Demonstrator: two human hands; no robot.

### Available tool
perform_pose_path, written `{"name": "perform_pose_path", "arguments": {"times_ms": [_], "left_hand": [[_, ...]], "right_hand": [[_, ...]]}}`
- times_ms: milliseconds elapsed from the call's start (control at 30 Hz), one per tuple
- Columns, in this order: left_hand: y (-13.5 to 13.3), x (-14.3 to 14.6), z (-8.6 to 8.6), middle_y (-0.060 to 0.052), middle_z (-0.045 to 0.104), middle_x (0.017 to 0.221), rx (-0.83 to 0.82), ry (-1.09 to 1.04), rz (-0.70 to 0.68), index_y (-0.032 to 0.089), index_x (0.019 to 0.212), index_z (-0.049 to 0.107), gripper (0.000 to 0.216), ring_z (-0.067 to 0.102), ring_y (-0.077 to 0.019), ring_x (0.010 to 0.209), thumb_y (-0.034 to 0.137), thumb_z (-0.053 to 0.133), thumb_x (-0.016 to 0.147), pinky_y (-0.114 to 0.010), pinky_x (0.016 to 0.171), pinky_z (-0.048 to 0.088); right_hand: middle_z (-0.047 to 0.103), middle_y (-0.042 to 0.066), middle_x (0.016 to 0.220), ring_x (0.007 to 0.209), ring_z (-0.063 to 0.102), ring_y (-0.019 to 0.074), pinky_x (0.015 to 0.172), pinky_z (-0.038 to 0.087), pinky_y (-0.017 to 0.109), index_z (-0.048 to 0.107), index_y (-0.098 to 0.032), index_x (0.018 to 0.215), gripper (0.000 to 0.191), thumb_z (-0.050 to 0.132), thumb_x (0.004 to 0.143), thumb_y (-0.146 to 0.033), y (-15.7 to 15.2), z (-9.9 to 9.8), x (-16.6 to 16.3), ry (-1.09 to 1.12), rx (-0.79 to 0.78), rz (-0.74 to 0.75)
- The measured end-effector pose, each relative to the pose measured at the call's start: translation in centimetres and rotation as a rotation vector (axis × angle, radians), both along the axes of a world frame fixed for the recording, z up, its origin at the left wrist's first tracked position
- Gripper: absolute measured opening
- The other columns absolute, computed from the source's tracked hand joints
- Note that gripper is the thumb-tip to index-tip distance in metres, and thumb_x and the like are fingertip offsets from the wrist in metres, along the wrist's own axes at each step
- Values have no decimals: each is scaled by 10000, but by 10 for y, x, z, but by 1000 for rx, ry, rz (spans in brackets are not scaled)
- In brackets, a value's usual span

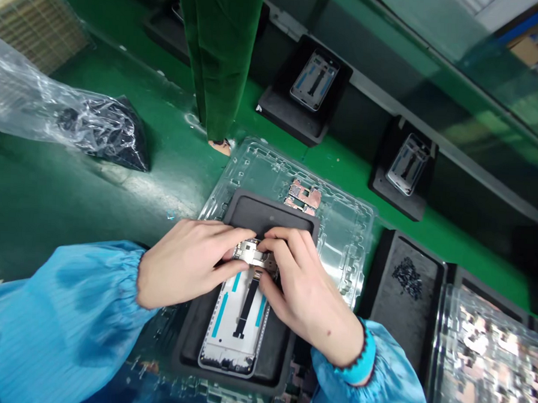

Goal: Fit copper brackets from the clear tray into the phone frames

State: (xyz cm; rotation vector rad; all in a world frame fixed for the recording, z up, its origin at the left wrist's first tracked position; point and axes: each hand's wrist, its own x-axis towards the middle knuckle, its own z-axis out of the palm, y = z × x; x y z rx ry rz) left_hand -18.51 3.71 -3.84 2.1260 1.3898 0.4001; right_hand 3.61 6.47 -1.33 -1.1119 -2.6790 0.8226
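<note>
A phone frame (233,326) with blue strips and a black ribbon cable (247,308) lies in a black foam tray (279,352). At its far end sits a silvery phone circuit board (253,253). My left hand (189,257) is closed, thumb and fingers pinching the board's left side. From the right, my right hand (296,281) closes on the board's other side, its fingertips partly covering it. Whether the board is fully seated in the frame, I cannot tell.
Under the foam tray is a clear plastic tray (339,247) holding copper-coloured boards (305,194). More phone frames (315,80) rest on black trays along the back. A black tray (403,311) with small dark parts and a stack of clear trays (490,357) stand right. A plastic bag (106,127) lies left.
</note>
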Motion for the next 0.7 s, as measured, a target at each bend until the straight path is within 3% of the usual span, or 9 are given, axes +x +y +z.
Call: {"name": "perform_pose_path", "arguments": {"times_ms": [333,567,700], "left_hand": [[-1,7,4,85,653,738,-132,-81,152,283,1238,676,321,654,-154,727,286,707,918,-302,664,424],[-6,12,-4,55,688,792,11,-71,173,285,1213,709,243,663,-167,733,327,645,982,-299,638,415],[-8,11,-7,23,738,918,41,-22,142,271,1233,694,264,691,-195,764,377,591,1014,-314,627,435]], "right_hand": [[576,135,1183,1080,525,305,905,555,491,623,-167,1138,219,594,951,-57,-3,2,0,11,-13,-56],[587,117,1108,937,569,285,814,569,484,717,-194,1072,188,698,915,-92,-7,0,1,-34,25,-156],[636,84,1170,1011,637,239,922,576,411,632,-222,1325,394,722,943,-186,0,5,14,86,-101,-153]]}}
